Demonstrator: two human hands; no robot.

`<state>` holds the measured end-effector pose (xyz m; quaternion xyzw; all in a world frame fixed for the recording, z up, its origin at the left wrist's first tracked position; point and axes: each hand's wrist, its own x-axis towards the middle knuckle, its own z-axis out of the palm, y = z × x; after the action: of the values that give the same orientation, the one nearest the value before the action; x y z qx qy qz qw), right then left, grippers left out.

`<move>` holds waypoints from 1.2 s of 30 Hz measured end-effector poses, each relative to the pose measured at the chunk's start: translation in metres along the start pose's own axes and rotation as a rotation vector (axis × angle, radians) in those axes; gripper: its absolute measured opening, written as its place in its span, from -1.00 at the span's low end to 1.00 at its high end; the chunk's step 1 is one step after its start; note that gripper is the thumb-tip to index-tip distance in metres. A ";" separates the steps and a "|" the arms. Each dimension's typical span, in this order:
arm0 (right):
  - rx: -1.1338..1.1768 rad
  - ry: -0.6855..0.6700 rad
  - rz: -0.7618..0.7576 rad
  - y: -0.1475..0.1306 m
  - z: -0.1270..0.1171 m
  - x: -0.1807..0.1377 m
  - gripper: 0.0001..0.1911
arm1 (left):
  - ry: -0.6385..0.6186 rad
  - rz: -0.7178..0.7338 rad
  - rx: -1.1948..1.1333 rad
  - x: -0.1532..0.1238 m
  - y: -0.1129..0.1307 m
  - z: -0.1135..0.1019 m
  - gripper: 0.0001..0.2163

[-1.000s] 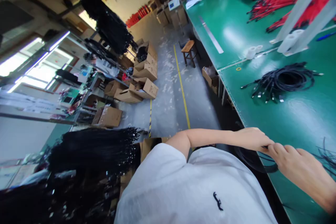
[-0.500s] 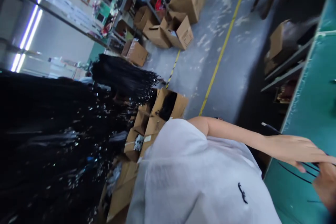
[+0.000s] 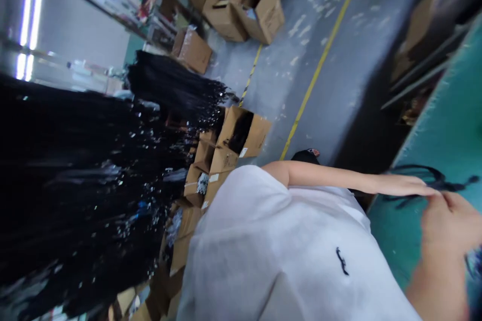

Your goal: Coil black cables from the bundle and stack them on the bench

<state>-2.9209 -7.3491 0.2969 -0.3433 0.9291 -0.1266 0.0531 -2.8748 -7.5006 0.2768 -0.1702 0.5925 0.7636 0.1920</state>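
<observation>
At the right, my left hand (image 3: 404, 185) reaches over a green tabletop (image 3: 448, 125). Its fingers press together around thin black cords (image 3: 433, 173), which loop out on both sides of it. My right hand (image 3: 452, 223), smeared by motion, meets the left fingertips with bent fingers and also seems to pinch the cords. What lies exactly between the fingertips is hidden.
Dense bundles of shiny-tipped black cords (image 3: 75, 170) hang at the left. Open cardboard boxes (image 3: 259, 133) stand beneath, with more boxes (image 3: 271, 15) farther off. A yellow line (image 3: 324, 60) crosses the grey floor. Shelves (image 3: 414, 85) sit below the tabletop.
The view has shifted. Both hands have come in toward the body, and my right hand shows larger. The black cords now spread out above and below my left hand.
</observation>
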 end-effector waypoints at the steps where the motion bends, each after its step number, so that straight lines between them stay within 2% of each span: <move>1: 0.141 0.013 0.295 -0.017 -0.004 -0.009 -0.73 | -0.010 0.043 0.033 -0.008 -0.004 0.004 -0.92; 3: 0.631 0.057 0.679 -0.049 -0.014 -0.024 -0.81 | 0.046 0.078 0.119 -0.027 -0.012 0.012 -0.80; 5: 1.108 -0.016 0.800 -0.070 -0.024 -0.034 -0.76 | 0.061 0.121 0.091 -0.041 -0.014 0.014 -0.72; 6: 1.212 -0.025 0.819 -0.073 -0.028 -0.037 -0.72 | 0.029 0.146 0.053 -0.046 -0.013 0.012 -0.73; 8: 1.333 -0.042 0.806 -0.070 -0.034 -0.047 -0.66 | -0.085 0.135 -0.048 -0.050 -0.002 0.007 -0.78; 9: 1.353 0.003 0.801 -0.064 -0.036 -0.055 -0.64 | -0.132 0.116 -0.109 -0.051 0.005 0.005 -0.81; 10: 1.364 0.101 0.803 -0.057 -0.036 -0.065 -0.64 | -0.185 0.102 -0.172 -0.053 0.014 0.003 -0.83; 13: 1.245 0.609 0.906 -0.038 -0.030 -0.095 -0.62 | -0.296 0.050 -0.324 -0.056 0.038 0.006 -0.88; 14: 1.219 0.727 0.961 -0.033 -0.025 -0.102 -0.57 | -0.313 0.022 -0.347 -0.055 0.044 0.008 -0.89; 15: 1.258 0.766 0.997 -0.031 -0.021 -0.106 -0.49 | -0.326 -0.013 -0.355 -0.054 0.049 0.010 -0.89; 16: 1.367 0.735 1.006 -0.030 -0.016 -0.107 -0.38 | -0.337 -0.049 -0.355 -0.051 0.052 0.013 -0.89; 18: 1.685 0.597 0.946 -0.033 -0.010 -0.101 -0.23 | -0.370 -0.108 -0.358 -0.040 0.058 0.017 -0.86; 20: 1.875 0.602 0.888 -0.037 -0.009 -0.088 -0.26 | -0.401 -0.126 -0.360 -0.024 0.062 0.020 -0.82; 23: 1.835 0.851 0.954 -0.037 -0.015 -0.067 -0.44 | -0.441 -0.155 -0.246 0.003 0.070 0.019 -0.78; 25: 1.764 0.942 1.012 -0.033 -0.017 -0.054 -0.48 | -0.472 -0.209 -0.117 0.020 0.075 0.014 -0.74; 28: 1.711 0.921 1.075 -0.026 -0.013 -0.034 -0.47 | -0.439 -0.249 -0.014 0.042 0.081 0.006 -0.69; 33: 1.663 0.795 1.072 -0.020 0.006 0.005 -0.42 | -0.213 -0.148 -0.072 0.071 0.088 -0.003 -0.80; 36: 1.570 0.768 1.064 -0.013 0.007 0.028 -0.48 | -0.207 -0.090 -0.088 0.093 0.099 -0.005 -0.78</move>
<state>-2.9325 -7.3778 0.2934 0.3089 0.5705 -0.7610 0.0111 -3.0046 -7.5196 0.3138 -0.1252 0.5272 0.7928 0.2788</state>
